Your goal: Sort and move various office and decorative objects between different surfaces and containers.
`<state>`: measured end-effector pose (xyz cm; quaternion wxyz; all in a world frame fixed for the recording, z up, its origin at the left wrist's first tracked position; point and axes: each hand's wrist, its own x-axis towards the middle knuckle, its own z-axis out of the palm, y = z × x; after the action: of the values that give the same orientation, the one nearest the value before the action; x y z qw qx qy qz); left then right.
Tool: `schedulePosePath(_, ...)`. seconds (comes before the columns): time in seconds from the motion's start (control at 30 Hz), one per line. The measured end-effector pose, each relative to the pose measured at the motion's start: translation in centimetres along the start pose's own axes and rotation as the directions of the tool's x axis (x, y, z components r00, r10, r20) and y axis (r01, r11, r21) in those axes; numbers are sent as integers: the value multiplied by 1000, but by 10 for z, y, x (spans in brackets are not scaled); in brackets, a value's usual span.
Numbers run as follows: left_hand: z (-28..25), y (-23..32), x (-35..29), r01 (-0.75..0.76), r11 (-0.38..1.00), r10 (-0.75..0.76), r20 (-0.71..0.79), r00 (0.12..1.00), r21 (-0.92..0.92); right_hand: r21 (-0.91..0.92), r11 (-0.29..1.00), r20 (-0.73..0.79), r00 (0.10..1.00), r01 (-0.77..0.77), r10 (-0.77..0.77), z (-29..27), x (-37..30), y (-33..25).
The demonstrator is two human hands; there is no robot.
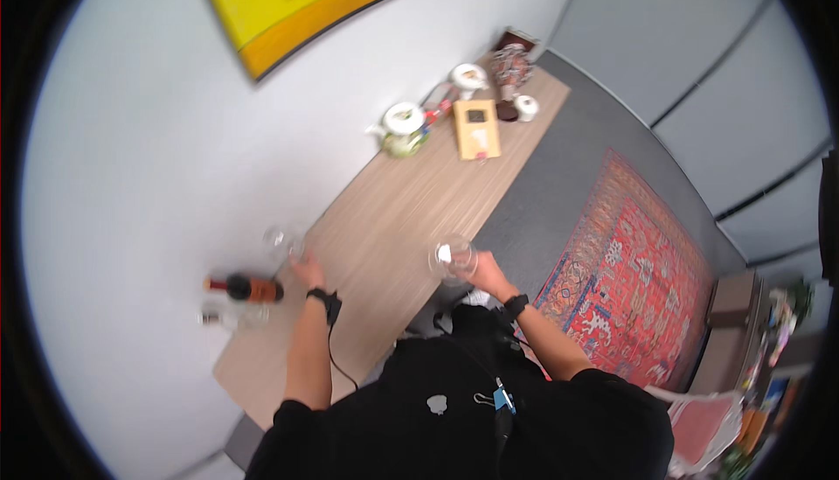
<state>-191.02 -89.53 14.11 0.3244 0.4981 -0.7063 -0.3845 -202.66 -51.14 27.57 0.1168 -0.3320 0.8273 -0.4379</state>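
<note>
Left fingers (301,261) gripping clear glass (281,240), right fingers (479,265) gripping second glass (452,257), dark bottle (238,286), orange label (265,289) unreadable

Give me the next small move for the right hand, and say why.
I'd probably ease the right hand leftward, bringing its clear glass farther over the wooden table: in this view the glass overlaps the table's near edge, with dark floor beside it.

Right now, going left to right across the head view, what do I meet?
Dark bottle, left clear glass, left hand, green-and-white teapot, right clear glass, right hand, red patterned rug.
</note>
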Motion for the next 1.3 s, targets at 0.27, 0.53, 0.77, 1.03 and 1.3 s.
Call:
schedulePosePath(0.27,9,-12,3,-262,958,251,-98,963,-114,0,1000,-103,995,3,-3,-71,-22,24)
schedulePosePath(0.53,100,134,-164,-208,957,288,707,646,-200,111,985,-317,935,-133,162,-157,-51,70)
schedulePosePath(0.77,211,234,-284,-43,945,328,938,112,-325,155,951,-389,868,-267,307,-247,-126,109)
schedulePosePath(1.03,288,362,-400,-216,851,419,868,-267,-478,247,834,-679,526,-493,512,-291,-260,137)
schedulePosePath(1.3,396,440,-549,-135,759,488,695,-528,-636,308,612,-808,139,-728,572,-360,-337,201)
